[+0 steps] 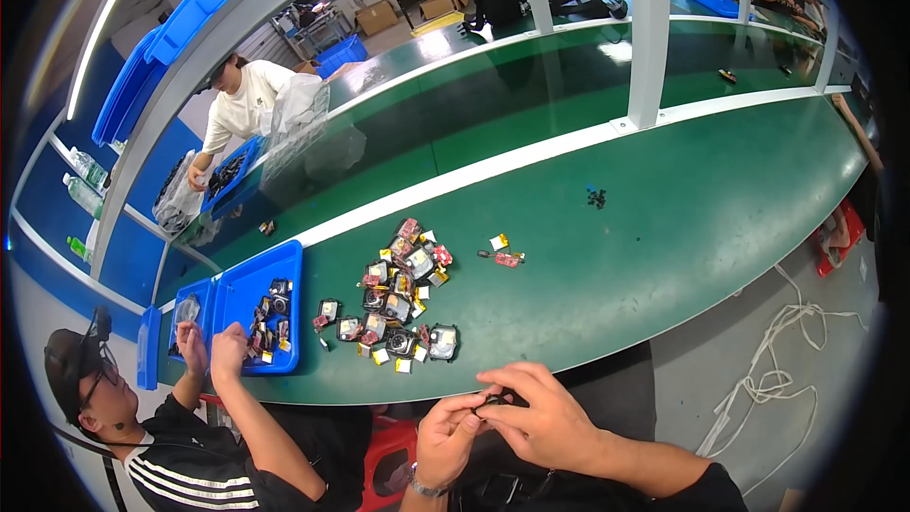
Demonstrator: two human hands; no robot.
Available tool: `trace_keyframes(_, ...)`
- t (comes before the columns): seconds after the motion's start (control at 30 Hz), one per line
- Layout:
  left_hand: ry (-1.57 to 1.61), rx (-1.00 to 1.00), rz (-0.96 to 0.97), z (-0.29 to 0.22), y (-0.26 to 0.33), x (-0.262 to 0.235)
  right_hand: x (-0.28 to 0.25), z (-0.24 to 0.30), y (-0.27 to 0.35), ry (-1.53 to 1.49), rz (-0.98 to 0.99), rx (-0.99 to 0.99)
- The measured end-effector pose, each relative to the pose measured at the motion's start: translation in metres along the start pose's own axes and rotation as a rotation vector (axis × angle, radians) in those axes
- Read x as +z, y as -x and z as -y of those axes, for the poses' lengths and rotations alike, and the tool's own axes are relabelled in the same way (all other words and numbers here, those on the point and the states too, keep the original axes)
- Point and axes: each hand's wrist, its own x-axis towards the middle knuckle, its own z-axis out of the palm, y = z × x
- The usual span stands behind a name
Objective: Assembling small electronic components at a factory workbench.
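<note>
Just off the table's near edge, my left hand (445,438) and my right hand (548,420) meet around a small black part (502,400). Fingers of both hands are closed on it and cover most of it, so its exact kind is hidden. Beyond my hands on the green table (559,313) lies a pile of black device housings (400,301), with red circuit boards and small white-and-yellow batteries among them. A single red circuit board (509,259) with a battery lies apart, to the right of the pile.
A co-worker (180,427) sits at my left, hands over a blue tray (297,322) of similar parts. Small dark pieces (595,197) lie farther back. Grey posts (647,38) rise behind the table. Across it, another person (251,100) handles plastic bags. White cable (758,384) trails on the floor at right.
</note>
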Motion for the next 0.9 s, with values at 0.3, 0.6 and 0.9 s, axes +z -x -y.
trace_keyframes(0.3, 0.039, -0.017, -0.013, 0.0, 0.003, 0.003, -0.002, -0.001, 0.001, -0.112, -0.04, 0.088)
trace_keyframes(0.6, 0.026, 0.012, -0.043, -0.003, 0.001, 0.005, -0.001, -0.001, -0.001, -0.122, -0.023, 0.051)
trace_keyframes(0.9, 0.011, 0.0, -0.066, -0.001, 0.001, 0.009, 0.003, -0.01, 0.001, -0.081, -0.012, 0.013)
